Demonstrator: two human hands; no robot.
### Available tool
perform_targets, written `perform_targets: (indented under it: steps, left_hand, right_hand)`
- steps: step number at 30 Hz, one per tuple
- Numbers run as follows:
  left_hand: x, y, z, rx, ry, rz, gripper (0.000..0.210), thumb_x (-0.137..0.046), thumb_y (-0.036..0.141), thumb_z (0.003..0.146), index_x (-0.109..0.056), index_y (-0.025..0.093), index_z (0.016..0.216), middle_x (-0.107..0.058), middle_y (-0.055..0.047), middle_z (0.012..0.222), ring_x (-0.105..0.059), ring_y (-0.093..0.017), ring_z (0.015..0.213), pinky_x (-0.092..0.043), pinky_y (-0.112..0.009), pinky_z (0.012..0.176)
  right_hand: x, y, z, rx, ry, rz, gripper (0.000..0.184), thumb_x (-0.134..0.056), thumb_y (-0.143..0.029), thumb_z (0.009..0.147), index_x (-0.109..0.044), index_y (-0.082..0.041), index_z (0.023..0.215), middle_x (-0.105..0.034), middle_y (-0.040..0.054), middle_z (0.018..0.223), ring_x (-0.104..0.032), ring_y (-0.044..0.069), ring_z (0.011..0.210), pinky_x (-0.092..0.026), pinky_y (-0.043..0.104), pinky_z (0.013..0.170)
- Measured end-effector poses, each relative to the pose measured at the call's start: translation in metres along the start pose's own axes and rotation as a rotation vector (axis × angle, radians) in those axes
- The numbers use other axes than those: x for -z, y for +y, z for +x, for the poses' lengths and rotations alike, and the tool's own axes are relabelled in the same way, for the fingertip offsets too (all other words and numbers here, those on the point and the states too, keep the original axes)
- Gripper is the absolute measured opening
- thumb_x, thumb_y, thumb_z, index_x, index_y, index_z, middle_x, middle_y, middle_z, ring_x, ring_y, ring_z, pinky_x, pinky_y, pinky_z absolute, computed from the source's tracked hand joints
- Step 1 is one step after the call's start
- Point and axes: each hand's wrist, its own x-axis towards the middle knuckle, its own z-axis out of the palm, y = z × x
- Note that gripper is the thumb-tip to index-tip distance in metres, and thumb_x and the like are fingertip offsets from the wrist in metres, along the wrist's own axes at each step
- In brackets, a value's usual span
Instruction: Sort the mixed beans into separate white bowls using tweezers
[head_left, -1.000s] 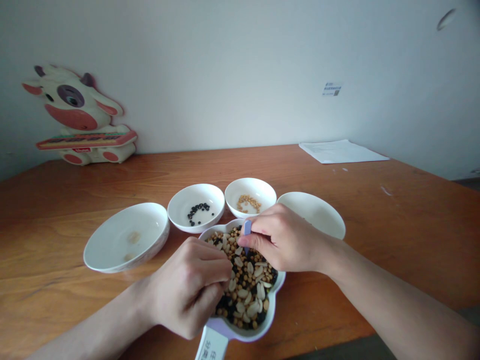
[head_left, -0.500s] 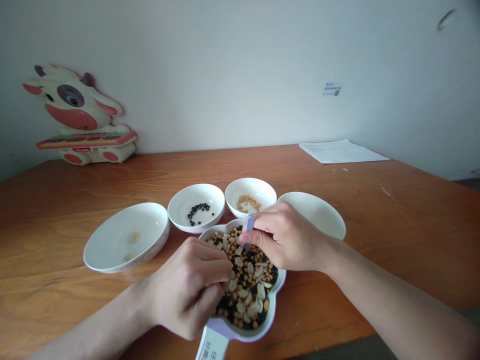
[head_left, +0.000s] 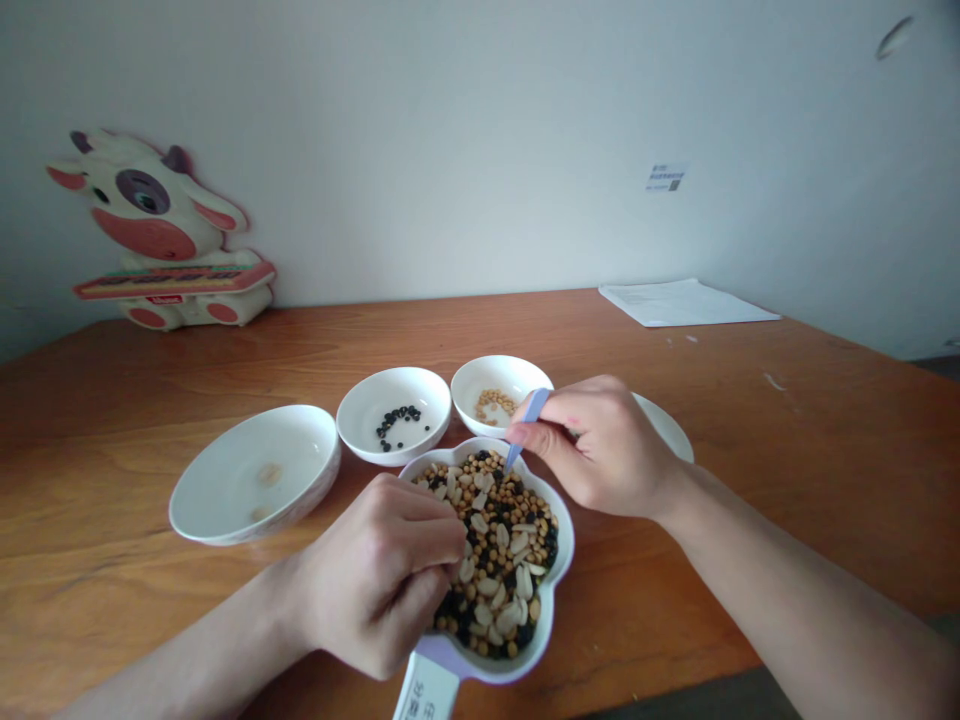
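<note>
A purple-white scalloped bowl [head_left: 562, 560] is filled with mixed yellow soybeans, black beans and pale peanut halves [head_left: 497, 590]. My right hand [head_left: 600, 440] pinches light purple tweezers [head_left: 527, 425] above the bowl's far right side. Their tips point down at the beans; whether they grip one is too small to tell. Curled closed, my left hand [head_left: 390, 575] covers the bowl's left edge, and what its fingers hold is hidden. Past the bowl stand a white bowl with several black beans [head_left: 401, 425] and another with several soybeans [head_left: 495, 405].
To the left is a wide white bowl [head_left: 225, 490] with pale round marks inside. Another white bowl [head_left: 667, 425] is partly behind my right hand. A cow-shaped toy keyboard [head_left: 172, 240] and some papers [head_left: 682, 303] lie along the wall side of the wooden table [head_left: 750, 480].
My right hand has risen and shifted right with the tweezers, and their tips have come up from among the beans. My left hand stays in place.
</note>
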Motion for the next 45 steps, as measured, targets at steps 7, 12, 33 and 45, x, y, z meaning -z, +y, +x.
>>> perform_targets:
  steps: [7,12,33,45]
  left_hand:
    - [0.0,0.0,0.002,-0.007,-0.002,-0.013,0.02,-0.033,0.006,0.08,-0.034,0.019,0.065,-0.045,0.0,0.055,-0.036,-0.014,0.049,-0.027,-0.03,0.049]
    - [0.0,0.0,0.001,-0.007,0.0,-0.007,0.02,-0.033,0.006,0.08,-0.032,0.019,0.065,-0.045,0.001,0.055,-0.036,-0.013,0.049,-0.026,-0.03,0.049]
    - [0.0,0.002,0.001,-0.007,0.014,0.024,0.021,-0.033,0.006,0.081,-0.033,0.019,0.064,-0.042,0.002,0.055,-0.033,-0.013,0.049,-0.026,-0.03,0.048]
    - [-0.001,0.001,0.001,-0.011,0.016,0.01,0.022,-0.033,0.006,0.08,-0.034,0.019,0.062,-0.045,0.0,0.054,-0.036,-0.014,0.048,-0.026,-0.03,0.048]
  right_hand:
    - [0.029,0.026,0.001,-0.112,0.245,-0.405,0.044,-0.056,-0.028,0.086,-0.036,-0.019,0.048,-0.027,-0.0055,0.044,-0.025,0.008,0.043,-0.021,0.026,0.047]
    - [0.029,0.031,0.002,-0.244,0.139,-0.466,0.041,-0.056,-0.028,0.082,-0.033,-0.02,0.049,-0.026,-0.0054,0.044,-0.023,0.009,0.043,-0.018,0.027,0.046]
    - [-0.016,-0.002,-0.003,0.057,-0.2,0.065,0.031,-0.052,-0.022,0.094,-0.063,-0.013,0.066,-0.065,0.0043,0.065,-0.053,0.013,0.058,-0.033,0.027,0.056]
    - [-0.016,-0.007,-0.003,-0.006,-0.241,0.073,0.032,-0.054,-0.023,0.094,-0.063,-0.014,0.065,-0.065,0.0044,0.064,-0.055,0.013,0.059,-0.035,0.027,0.057]
